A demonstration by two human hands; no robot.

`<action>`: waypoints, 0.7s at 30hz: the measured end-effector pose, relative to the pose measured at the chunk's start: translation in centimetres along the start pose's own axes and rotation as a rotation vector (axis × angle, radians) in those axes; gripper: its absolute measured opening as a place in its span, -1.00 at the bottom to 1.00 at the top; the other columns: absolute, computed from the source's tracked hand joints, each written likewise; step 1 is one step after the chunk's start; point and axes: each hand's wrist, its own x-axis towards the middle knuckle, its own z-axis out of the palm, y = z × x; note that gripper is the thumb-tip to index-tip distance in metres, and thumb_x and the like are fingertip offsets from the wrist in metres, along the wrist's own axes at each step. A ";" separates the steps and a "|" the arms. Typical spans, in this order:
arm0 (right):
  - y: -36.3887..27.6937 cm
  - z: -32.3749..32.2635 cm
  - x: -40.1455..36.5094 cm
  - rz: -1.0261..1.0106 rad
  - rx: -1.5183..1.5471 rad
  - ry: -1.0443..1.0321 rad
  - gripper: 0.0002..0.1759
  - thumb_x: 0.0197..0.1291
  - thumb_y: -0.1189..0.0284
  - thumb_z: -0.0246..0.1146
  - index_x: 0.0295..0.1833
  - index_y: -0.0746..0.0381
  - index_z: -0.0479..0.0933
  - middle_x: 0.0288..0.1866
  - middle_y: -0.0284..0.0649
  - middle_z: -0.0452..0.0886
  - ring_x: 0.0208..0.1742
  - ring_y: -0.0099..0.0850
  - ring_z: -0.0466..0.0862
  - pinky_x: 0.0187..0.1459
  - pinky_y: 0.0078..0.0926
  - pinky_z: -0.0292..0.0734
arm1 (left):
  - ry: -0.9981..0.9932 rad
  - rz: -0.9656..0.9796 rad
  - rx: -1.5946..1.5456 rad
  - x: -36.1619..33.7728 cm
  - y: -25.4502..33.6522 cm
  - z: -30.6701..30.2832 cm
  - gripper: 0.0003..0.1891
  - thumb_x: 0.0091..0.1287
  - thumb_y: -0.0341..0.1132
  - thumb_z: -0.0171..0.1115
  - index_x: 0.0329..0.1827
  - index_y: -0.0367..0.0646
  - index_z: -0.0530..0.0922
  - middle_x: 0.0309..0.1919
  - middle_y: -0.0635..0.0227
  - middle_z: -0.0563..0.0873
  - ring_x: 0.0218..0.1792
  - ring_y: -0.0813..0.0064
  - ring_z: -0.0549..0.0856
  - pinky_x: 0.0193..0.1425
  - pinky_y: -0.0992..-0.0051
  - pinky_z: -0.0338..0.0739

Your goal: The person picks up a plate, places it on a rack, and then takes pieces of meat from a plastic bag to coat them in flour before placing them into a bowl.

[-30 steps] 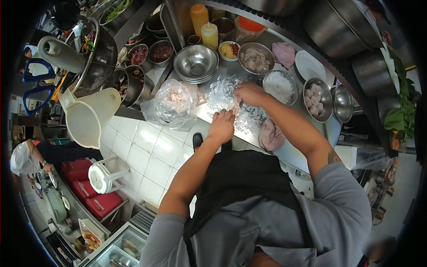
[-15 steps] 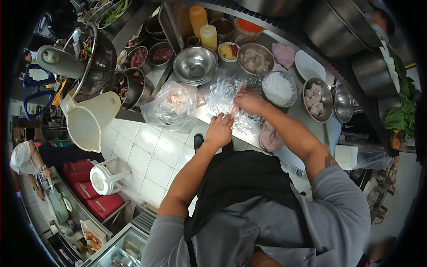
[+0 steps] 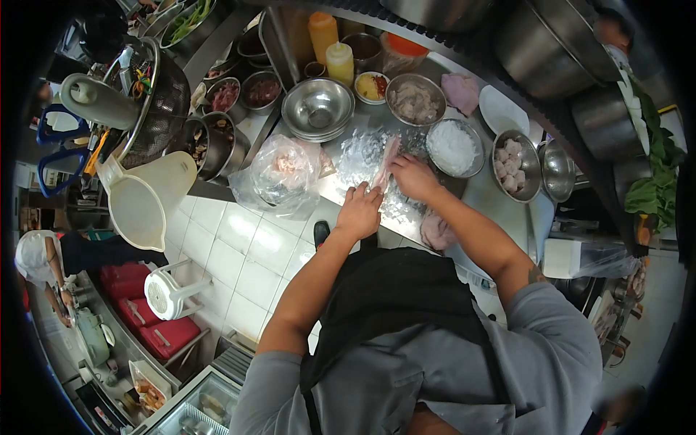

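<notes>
A pale pink strip (image 3: 389,157), which looks like meat or dough, lies on the steel counter amid scattered white powder (image 3: 357,156). My left hand (image 3: 360,208) has its fingertips at the strip's near end, fingers slightly apart. On the strip's right side, my right hand (image 3: 412,176) touches it with bent fingers; their tips are partly hidden. Close to my right forearm is a pinkish cloth-like lump (image 3: 437,231). A bowl of white powder (image 3: 454,147) stands to the right, and a bowl of pale pieces (image 3: 415,99) is behind.
Stacked steel bowls (image 3: 317,109) and a plastic bag (image 3: 279,170) are at the left. Farther right stands a bowl of round pale pieces (image 3: 512,165). Squeeze bottles (image 3: 339,62) stand at the back. Another person (image 3: 36,258) bends at the far left.
My right hand has moved slightly down and right, off the strip's far end to its side. More of the strip shows. My left hand has barely shifted.
</notes>
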 end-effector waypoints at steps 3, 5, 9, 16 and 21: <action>-0.3 -0.4 0.2 0.023 -0.006 -0.131 -0.66 0.12 0.49 0.17 0.03 0.18 0.64 0.17 -0.25 0.63 0.26 -0.19 0.53 0.33 -0.14 0.41 | -0.099 0.015 -0.019 0.1 0.1 -0.7 -0.47 0.28 -0.22 0.22 0.33 -0.19 0.53 0.42 0.28 0.46 0.45 0.14 0.34 0.50 0.08 0.19; -0.5 -0.5 0.0 0.010 0.025 -0.044 -0.64 0.13 0.47 0.17 0.06 0.19 0.64 0.19 -0.24 0.62 0.28 -0.19 0.52 0.33 -0.13 0.41 | -0.072 0.028 -0.041 -0.1 0.2 -0.7 -0.47 0.27 -0.23 0.23 0.32 -0.20 0.53 0.41 0.27 0.47 0.45 0.16 0.35 0.51 0.09 0.19; -0.8 -0.3 0.7 0.033 -0.003 -0.093 -0.62 0.15 0.45 0.17 0.10 0.22 0.62 0.23 -0.23 0.59 0.33 -0.20 0.48 0.35 -0.11 0.40 | 0.010 0.038 -0.059 -0.7 -0.4 0.3 -0.47 0.26 -0.24 0.24 0.31 -0.21 0.54 0.38 0.24 0.50 0.45 0.19 0.35 0.51 0.11 0.19; -1.1 -1.3 0.9 0.054 0.061 0.146 -0.62 0.18 0.46 0.17 0.12 0.22 0.63 0.14 -0.18 0.65 0.25 -0.13 0.54 0.27 -0.10 0.46 | 0.018 -0.015 -0.122 -2.4 -0.7 -0.8 -0.50 0.25 -0.24 0.29 0.27 -0.19 0.56 0.36 0.22 0.52 0.43 0.11 0.36 0.50 0.10 0.21; 5.3 -8.4 -1.1 0.484 0.043 0.281 -0.65 0.13 0.52 0.21 0.06 0.27 0.65 -0.04 -0.01 0.70 0.04 -0.01 0.65 0.11 -0.08 0.56 | 0.220 -0.179 -0.263 -5.8 -1.4 -3.0 -0.55 0.23 -0.30 0.33 0.20 -0.20 0.61 0.31 0.18 0.54 0.39 0.05 0.41 0.45 0.08 0.28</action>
